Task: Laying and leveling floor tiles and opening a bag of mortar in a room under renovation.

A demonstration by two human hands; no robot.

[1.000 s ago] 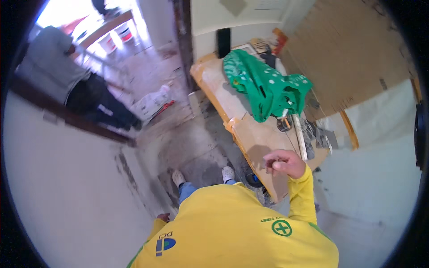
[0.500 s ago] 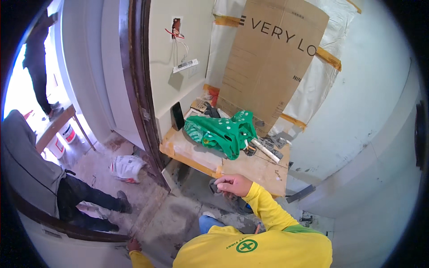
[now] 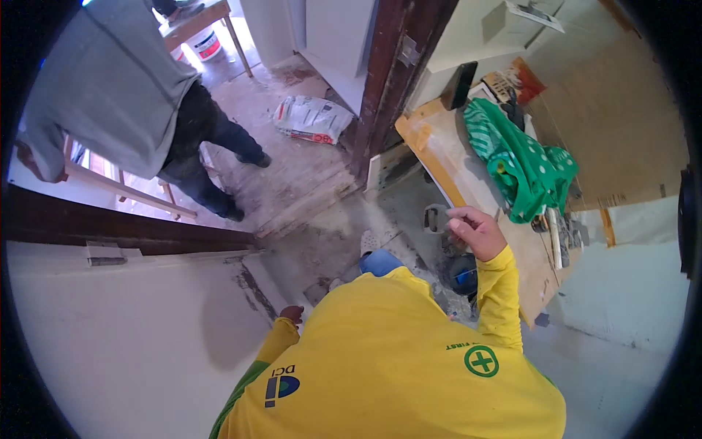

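My right hand [image 3: 477, 233] is raised beside the front edge of a wooden worktop [image 3: 450, 150], with thumb and fingers pinched together. What the pinch holds, if anything, I cannot make out. A green cloth bag with white dots [image 3: 523, 161] lies crumpled on the worktop, beyond this hand. Behind the bag a black phone [image 3: 461, 84] leans upright against the wall. My left hand [image 3: 292, 314] hangs low by a white half wall [image 3: 161, 307]. Its fingers look loosely apart, and nothing shows in them.
A person in a grey top [image 3: 117, 80] stands beyond the dark door frame [image 3: 391, 66] at left. A white sack [image 3: 313, 119] lies on the dusty floor there, with a bucket [image 3: 205, 45] farther back. Large cardboard [image 3: 614, 124] covers the right side. A blue item [image 3: 462, 276] sits beneath the worktop.
My view has turned left, so the worktop appears farther right and the grey-clad person shows more fully. My right hand stays pinched near the worktop edge; my left arm shows more.
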